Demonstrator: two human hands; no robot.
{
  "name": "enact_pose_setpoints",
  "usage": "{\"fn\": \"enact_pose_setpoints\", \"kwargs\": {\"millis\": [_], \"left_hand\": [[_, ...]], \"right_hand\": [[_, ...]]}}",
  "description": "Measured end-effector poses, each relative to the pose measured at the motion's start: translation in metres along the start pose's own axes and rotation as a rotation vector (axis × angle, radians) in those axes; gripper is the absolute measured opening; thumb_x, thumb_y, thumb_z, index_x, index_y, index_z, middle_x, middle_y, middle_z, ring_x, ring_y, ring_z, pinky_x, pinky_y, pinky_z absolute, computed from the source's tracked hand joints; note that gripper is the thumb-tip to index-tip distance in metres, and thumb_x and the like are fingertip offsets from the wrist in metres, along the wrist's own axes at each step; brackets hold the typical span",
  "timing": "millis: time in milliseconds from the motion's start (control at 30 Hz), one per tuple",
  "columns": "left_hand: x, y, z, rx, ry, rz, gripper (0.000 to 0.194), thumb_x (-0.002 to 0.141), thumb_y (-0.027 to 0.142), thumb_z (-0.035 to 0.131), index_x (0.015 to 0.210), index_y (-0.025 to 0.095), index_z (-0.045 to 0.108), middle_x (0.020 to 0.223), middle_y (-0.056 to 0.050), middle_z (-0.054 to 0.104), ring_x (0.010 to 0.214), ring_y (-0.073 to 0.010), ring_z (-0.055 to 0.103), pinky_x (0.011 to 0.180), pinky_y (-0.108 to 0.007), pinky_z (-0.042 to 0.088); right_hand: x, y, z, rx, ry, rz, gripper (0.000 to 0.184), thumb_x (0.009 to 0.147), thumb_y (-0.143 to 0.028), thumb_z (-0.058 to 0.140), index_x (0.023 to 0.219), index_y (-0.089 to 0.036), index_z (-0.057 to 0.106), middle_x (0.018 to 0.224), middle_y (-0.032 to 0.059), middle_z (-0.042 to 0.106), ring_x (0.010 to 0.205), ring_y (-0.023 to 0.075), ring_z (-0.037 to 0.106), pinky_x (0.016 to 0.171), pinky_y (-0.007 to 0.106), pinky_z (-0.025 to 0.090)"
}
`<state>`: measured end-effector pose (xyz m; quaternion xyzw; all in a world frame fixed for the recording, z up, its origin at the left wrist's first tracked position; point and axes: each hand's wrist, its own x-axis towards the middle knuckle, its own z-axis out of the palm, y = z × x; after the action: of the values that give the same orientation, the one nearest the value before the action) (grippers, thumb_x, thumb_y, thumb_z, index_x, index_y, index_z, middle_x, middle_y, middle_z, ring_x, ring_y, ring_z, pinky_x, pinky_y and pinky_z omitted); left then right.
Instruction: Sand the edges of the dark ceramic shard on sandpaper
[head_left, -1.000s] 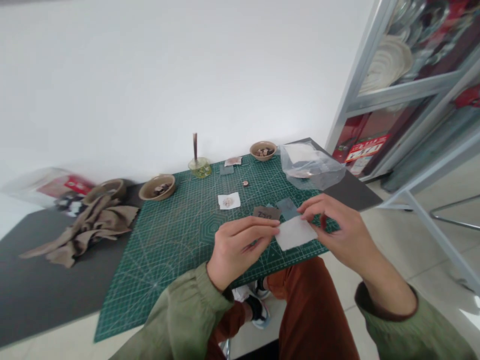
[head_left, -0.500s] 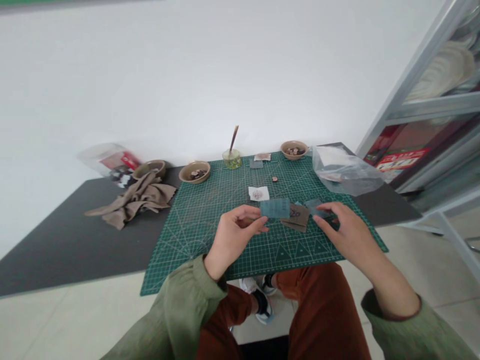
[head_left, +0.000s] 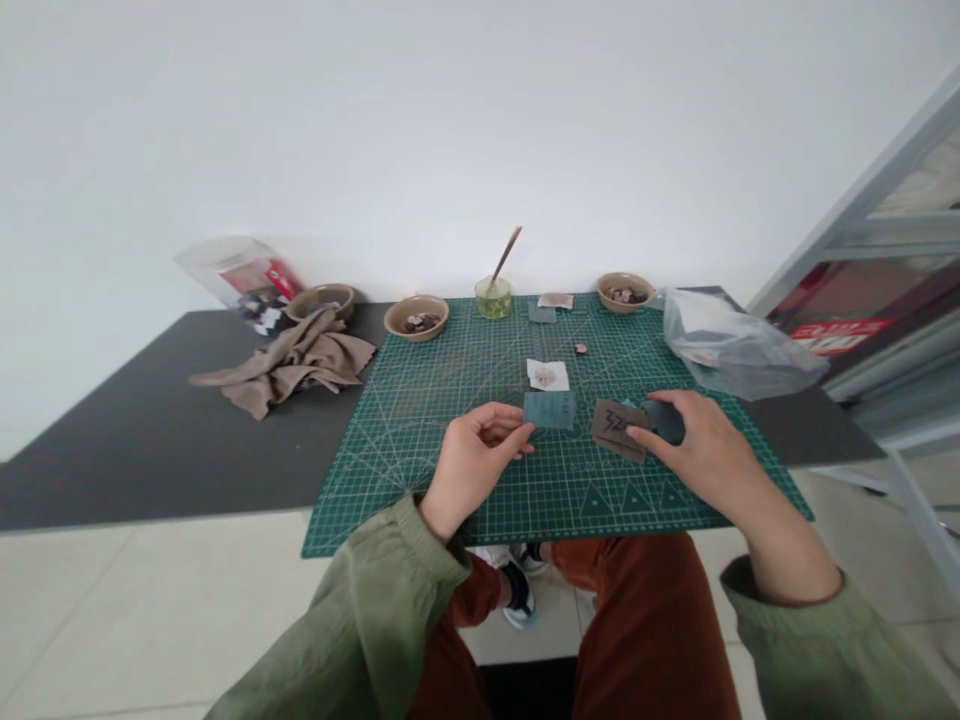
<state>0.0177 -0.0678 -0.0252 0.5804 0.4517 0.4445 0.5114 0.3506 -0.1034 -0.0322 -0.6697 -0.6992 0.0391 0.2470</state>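
Between the thumb and fingers of my left hand [head_left: 484, 445] is a small blue printed piece of sandpaper [head_left: 551, 410], held just above the mat. My right hand [head_left: 694, 440] is curled at a small stack of brown sandpaper [head_left: 619, 425] marked "320", its thumb pressed on the right edge. A dark grey piece [head_left: 667, 422] shows between that thumb and the index finger; its lower part is hidden. Beyond the left hand's piece lies a white paper square [head_left: 548, 375] with a round brownish print. Farther back sits one small round brown piece [head_left: 580, 349].
The green cutting mat [head_left: 420, 440] covers much of the dark table [head_left: 187, 420]. Along the back stand bowls of small pieces [head_left: 416, 318] [head_left: 625, 292] and a yellow-green cup [head_left: 493, 298] with a stick. A brown cloth [head_left: 300, 362] lies left, a plastic bag [head_left: 735, 345] right.
The view has shifted, so the table appears farther right. My right hand has moved left relative to the mat, its thumb now on the brown sandpaper. My left hand still holds the blue piece.
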Motion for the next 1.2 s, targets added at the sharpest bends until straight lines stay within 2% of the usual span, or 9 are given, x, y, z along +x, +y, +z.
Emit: {"fn": "enact_pose_setpoints", "kwargs": {"millis": [100, 267, 433, 600, 733, 867, 1000, 1100, 1200], "left_hand": [[-0.002, -0.003, 0.001, 0.055, 0.018, 0.037, 0.025, 0.092, 0.036, 0.088, 0.105, 0.018, 0.078, 0.089, -0.006, 0.084, 0.075, -0.0197, 0.082, 0.069, -0.03, 0.068], [-0.004, -0.005, 0.002, 0.12, 0.016, 0.082, 0.022, 0.095, 0.036, 0.086, 0.107, 0.018, 0.08, 0.09, -0.006, 0.084, 0.076, -0.021, 0.082, 0.073, -0.034, 0.069], [-0.003, -0.007, 0.001, 0.128, 0.02, 0.089, 0.02, 0.096, 0.035, 0.085, 0.105, 0.019, 0.079, 0.09, -0.006, 0.084, 0.074, -0.0202, 0.082, 0.073, -0.033, 0.069], [-0.002, -0.009, 0.001, 0.119, 0.019, 0.083, 0.02, 0.097, 0.034, 0.084, 0.107, 0.018, 0.078, 0.092, -0.006, 0.085, 0.073, -0.0194, 0.082, 0.071, -0.032, 0.068], [-0.002, -0.008, 0.001, 0.113, 0.011, 0.084, 0.021, 0.096, 0.034, 0.084, 0.106, 0.017, 0.077, 0.092, -0.006, 0.085, 0.072, -0.019, 0.082, 0.07, -0.031, 0.069], [-0.001, -0.008, 0.0, 0.11, 0.006, 0.086, 0.022, 0.097, 0.035, 0.084, 0.108, 0.018, 0.077, 0.092, -0.006, 0.084, 0.072, -0.0191, 0.082, 0.071, -0.032, 0.069], [0.0, -0.011, 0.0, 0.126, 0.01, 0.092, 0.026, 0.097, 0.039, 0.083, 0.111, 0.018, 0.075, 0.091, -0.006, 0.084, 0.072, -0.0201, 0.082, 0.07, -0.033, 0.069], [0.001, -0.012, 0.001, 0.168, 0.016, 0.103, 0.026, 0.099, 0.039, 0.079, 0.114, 0.018, 0.074, 0.09, -0.005, 0.082, 0.073, -0.0201, 0.082, 0.071, -0.034, 0.069], [0.003, -0.011, 0.0, 0.249, 0.022, 0.118, 0.026, 0.102, 0.038, 0.073, 0.119, 0.019, 0.072, 0.09, -0.004, 0.081, 0.071, -0.0191, 0.079, 0.071, -0.034, 0.068]], "right_hand": [[0.016, 0.01, -0.005, 0.019, -0.034, -0.035, 0.064, 0.09, -0.065, 0.084, 0.137, -0.024, 0.069, 0.133, 0.0171, 0.076, 0.124, 0.0429, 0.071, 0.106, 0.059, 0.056], [0.041, 0.009, -0.01, 0.04, -0.19, -0.128, 0.064, 0.079, -0.049, 0.094, 0.134, -0.026, 0.073, 0.125, 0.0122, 0.079, 0.113, 0.0376, 0.073, 0.098, 0.052, 0.057], [0.054, 0.005, -0.011, 0.107, -0.343, -0.066, 0.062, 0.075, -0.04, 0.094, 0.131, -0.025, 0.075, 0.108, 0.0056, 0.08, 0.094, 0.0294, 0.075, 0.084, 0.042, 0.056], [0.062, 0.006, -0.012, 0.132, -0.395, -0.041, 0.03, 0.076, -0.04, 0.091, 0.098, -0.025, 0.078, 0.089, 0.0016, 0.077, 0.078, 0.0254, 0.07, 0.071, 0.038, 0.05], [0.063, 0.006, -0.023, 0.169, -0.441, -0.045, 0.025, 0.083, -0.047, 0.087, 0.083, -0.025, 0.077, 0.083, 0.0023, 0.077, 0.077, 0.0258, 0.069, 0.07, 0.038, 0.049], [0.055, 0.021, -0.048, 0.391, -0.492, 0.026, 0.038, 0.092, -0.06, 0.084, 0.087, -0.023, 0.077, 0.084, 0.0032, 0.079, 0.078, 0.0245, 0.071, 0.071, 0.037, 0.052], [0.041, 0.043, -0.07, 0.664, -0.421, 0.225, 0.046, 0.083, -0.061, 0.095, 0.102, -0.022, 0.079, 0.103, 0.0082, 0.086, 0.091, 0.0274, 0.078, 0.083, 0.039, 0.059], [0.034, 0.05, -0.072, 0.679, -0.406, 0.263, 0.049, 0.083, -0.062, 0.096, 0.105, -0.021, 0.081, 0.105, 0.0102, 0.087, 0.092, 0.0275, 0.079, 0.084, 0.038, 0.058], [0.03, 0.055, -0.069, 0.646, -0.414, 0.242, 0.052, 0.083, -0.067, 0.094, 0.103, -0.02, 0.083, 0.096, 0.0088, 0.084, 0.083, 0.0244, 0.074, 0.071, 0.034, 0.054]]}}
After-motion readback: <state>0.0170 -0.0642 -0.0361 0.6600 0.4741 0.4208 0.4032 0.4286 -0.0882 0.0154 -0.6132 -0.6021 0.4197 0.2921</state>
